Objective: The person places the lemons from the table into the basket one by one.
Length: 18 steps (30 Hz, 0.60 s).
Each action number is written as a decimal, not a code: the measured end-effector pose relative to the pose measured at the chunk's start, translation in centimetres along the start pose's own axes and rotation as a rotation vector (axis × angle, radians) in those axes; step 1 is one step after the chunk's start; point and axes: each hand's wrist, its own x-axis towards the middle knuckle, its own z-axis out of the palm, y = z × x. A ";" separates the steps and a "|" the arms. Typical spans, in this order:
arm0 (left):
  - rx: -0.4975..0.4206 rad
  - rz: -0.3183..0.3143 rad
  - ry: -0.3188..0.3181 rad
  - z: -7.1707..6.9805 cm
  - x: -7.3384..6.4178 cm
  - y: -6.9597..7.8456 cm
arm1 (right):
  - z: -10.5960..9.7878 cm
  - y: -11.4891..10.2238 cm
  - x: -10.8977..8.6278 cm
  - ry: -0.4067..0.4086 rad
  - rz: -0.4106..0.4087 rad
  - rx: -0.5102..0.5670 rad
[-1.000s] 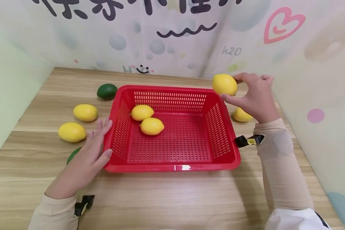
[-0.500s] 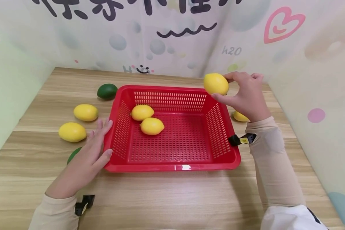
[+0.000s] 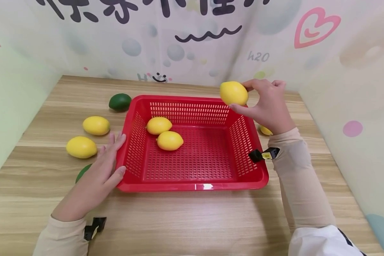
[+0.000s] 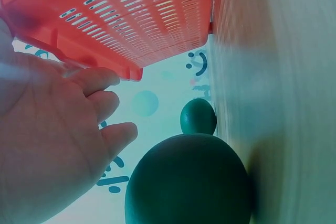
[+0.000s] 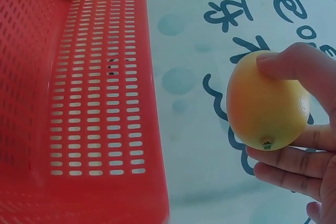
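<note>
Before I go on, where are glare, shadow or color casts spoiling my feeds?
Head: small white glare on the near rim of the red basket, soft shadow on the table beside the right sleeve; left wrist: bluish-green cast, the nearest green fruit very dark; right wrist: bluish cast on the background, the held lemon looking orange.

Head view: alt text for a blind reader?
A right hand grips a lemon near the back right corner of a red basket holding two more; the left hand touches its left side. Other lemons and green fruit lie outside.
</note>
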 end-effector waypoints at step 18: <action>0.008 -0.010 -0.007 -0.1 0.0 0.1 | 1.5 -1.9 0.2 -0.014 -0.055 0.050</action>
